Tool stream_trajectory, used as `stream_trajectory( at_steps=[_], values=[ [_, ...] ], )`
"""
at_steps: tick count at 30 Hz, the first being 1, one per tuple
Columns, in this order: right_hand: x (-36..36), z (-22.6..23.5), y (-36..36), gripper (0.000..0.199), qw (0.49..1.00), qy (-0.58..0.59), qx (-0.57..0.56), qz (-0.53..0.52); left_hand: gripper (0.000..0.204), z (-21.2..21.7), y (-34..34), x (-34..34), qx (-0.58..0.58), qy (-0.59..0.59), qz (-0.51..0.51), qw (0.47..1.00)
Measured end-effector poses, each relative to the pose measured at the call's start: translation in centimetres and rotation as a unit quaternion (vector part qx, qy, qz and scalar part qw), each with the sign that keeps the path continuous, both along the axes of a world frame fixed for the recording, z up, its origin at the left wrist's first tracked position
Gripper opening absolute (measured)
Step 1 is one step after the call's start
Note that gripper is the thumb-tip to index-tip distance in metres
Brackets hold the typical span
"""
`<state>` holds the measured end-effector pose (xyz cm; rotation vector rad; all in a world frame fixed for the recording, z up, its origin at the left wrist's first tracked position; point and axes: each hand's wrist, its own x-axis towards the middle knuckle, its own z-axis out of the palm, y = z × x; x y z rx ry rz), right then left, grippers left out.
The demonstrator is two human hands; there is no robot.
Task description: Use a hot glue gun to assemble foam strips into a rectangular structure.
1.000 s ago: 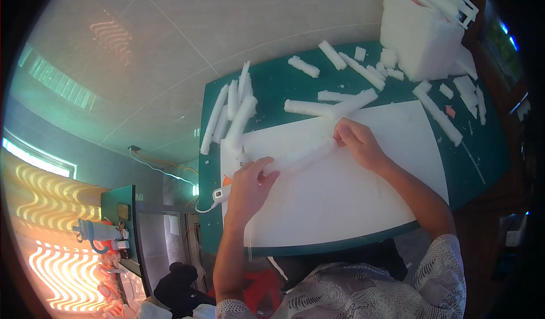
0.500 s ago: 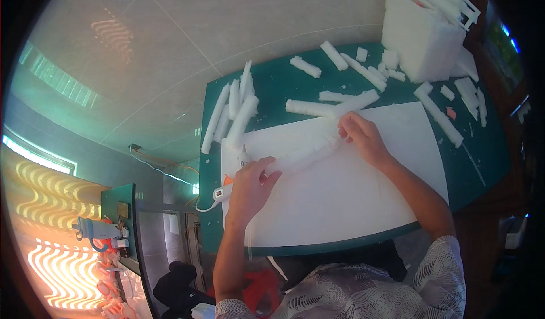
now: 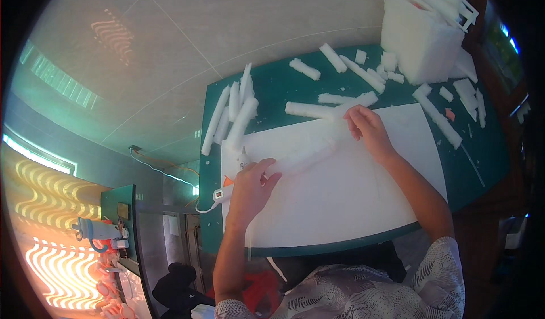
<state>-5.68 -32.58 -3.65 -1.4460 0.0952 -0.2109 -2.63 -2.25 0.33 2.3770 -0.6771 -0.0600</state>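
Note:
Over the white board (image 3: 352,200), my left hand (image 3: 254,185) grips the near-left end of a white foam strip (image 3: 304,155) between thumb and fingers. The strip slants up to the right, pale against the board, so its edges are hard to make out. My right hand (image 3: 366,129) is beyond the strip's far end, apart from it, with fingers bent and drawn together. Whether anything small is pinched there is hidden. Partly covered by my left hand, a white glue gun (image 3: 223,193) with an orange part lies on the left, its nozzle pointing away from me.
Several foam strips (image 3: 244,117) lie at the left of the green table (image 3: 272,86). More foam strips (image 3: 309,109) and chunks lie along the far side and right. A large white foam block (image 3: 417,41) stands at the far right corner. A cord (image 3: 205,209) trails off left.
My right hand has moved slightly right and away from the strip's far end. My left hand stays on the strip in nearly the same place.

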Motion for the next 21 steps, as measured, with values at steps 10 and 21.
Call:
stream_trajectory(
  at_steps=[10,21],
  values=[
    [0.12,-0.51,0.05,0.018,1.0,0.006,-0.022,0.0,0.035,-0.17,0.05,0.02,0.01,-0.002,0.004,1.0],
    [0.06,-0.87,-0.09,0.016,0.997,-0.022,-0.07,-0.012,0.034,-0.06,-0.09,-0.07,0.005,-0.005,-0.003,1.0]
  ],
)
